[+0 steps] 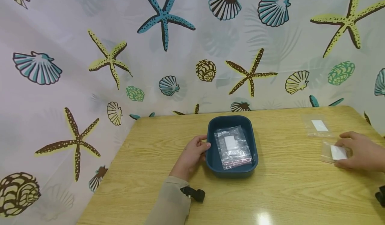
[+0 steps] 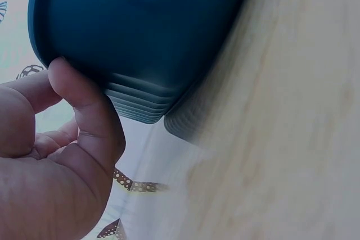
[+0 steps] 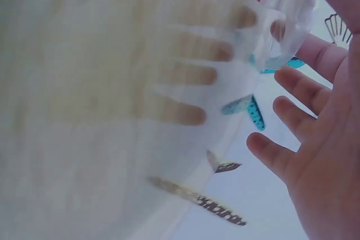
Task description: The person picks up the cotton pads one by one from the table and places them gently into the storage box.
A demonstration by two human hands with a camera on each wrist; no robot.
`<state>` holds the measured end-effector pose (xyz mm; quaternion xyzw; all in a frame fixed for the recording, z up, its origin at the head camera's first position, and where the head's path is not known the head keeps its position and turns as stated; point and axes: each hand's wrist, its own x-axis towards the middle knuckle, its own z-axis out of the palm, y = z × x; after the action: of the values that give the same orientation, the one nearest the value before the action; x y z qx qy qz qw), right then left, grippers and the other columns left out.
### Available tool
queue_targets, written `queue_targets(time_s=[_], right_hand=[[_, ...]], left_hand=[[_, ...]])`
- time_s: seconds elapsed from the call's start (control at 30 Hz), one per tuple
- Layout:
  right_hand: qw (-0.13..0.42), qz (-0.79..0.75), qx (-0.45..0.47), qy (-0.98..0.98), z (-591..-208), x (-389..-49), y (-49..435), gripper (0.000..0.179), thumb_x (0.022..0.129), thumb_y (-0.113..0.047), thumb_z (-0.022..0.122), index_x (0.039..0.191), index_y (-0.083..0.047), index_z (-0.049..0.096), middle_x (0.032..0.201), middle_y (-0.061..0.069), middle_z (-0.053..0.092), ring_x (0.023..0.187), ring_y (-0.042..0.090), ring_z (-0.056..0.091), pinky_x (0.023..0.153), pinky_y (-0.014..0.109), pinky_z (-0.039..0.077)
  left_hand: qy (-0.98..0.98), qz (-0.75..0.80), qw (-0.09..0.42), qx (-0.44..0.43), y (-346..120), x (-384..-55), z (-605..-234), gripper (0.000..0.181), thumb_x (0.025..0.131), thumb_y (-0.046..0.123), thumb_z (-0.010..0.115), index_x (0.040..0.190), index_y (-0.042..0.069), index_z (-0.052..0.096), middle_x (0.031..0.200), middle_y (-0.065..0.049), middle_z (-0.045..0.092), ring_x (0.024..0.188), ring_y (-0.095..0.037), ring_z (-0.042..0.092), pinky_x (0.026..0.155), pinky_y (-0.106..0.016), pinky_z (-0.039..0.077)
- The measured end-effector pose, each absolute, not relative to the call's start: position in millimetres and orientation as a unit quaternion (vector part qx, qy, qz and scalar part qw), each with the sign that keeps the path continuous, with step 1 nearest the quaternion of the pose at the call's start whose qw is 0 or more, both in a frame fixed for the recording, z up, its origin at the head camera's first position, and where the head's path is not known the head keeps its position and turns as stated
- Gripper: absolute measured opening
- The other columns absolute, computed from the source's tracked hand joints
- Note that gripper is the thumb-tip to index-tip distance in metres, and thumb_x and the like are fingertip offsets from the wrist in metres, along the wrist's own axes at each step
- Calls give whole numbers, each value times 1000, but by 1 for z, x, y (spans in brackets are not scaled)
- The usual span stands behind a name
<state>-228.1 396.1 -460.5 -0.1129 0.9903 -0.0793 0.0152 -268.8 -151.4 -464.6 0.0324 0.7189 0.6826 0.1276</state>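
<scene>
In the head view, my left hand (image 1: 194,151) grips the left side of a dark blue plastic bin (image 1: 232,175), thumb at the rim. The left wrist view shows the thumb (image 2: 79,91) against the bin wall, fingers curled behind. Inside the bin lies a stack of clear zip bags (image 1: 236,156) with white labels. On the right, my right hand (image 1: 361,153) holds a small clear zip bag (image 1: 327,151) with a white label between thumb and fingers. Its other fingers are spread in the right wrist view, where the bag (image 3: 289,32) shows at the top.
Another clear zip bag (image 1: 312,130) with a white label lies flat just beyond my right hand. The wooden table (image 1: 288,191) meets a curtain (image 1: 186,68) printed with starfish and shells along its back. A dark strap (image 1: 195,194) sits at my left wrist.
</scene>
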Motion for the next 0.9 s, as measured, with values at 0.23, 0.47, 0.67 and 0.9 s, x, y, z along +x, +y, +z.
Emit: queue_targets(time_s=[0.23,0.47,0.67,0.9], right_hand=[[-6,-103,-133,986,-443,-229,373,74,71,-56,87,115,1,68,135,37,43,118,57,40,97,73,35],[-27,-136,-168,976,-423,-229,338,67,75,-53,86,119,-5,68,143,31,39,127,56,35,98,72,34],[-39,-160,-205,965,-407,-234,303,65,77,-53,85,121,-8,68,148,26,38,134,51,33,100,69,36],[-37,-172,-229,957,-392,-244,262,67,79,-55,83,126,-10,67,153,22,35,138,49,30,104,67,34]], left_hand=[[717,683,132,28,-151,-269,-465,42,104,17,59,145,11,51,111,-17,63,84,-22,64,66,-28,53],[716,684,137,23,-150,-268,-464,43,105,16,59,146,10,50,112,-18,62,86,-23,64,67,-29,54],[717,683,139,25,-151,-268,-463,43,105,16,58,146,10,49,113,-18,62,86,-23,64,68,-29,54],[717,683,138,25,-151,-269,-464,44,104,17,59,147,10,49,113,-18,62,85,-22,63,67,-27,53]])
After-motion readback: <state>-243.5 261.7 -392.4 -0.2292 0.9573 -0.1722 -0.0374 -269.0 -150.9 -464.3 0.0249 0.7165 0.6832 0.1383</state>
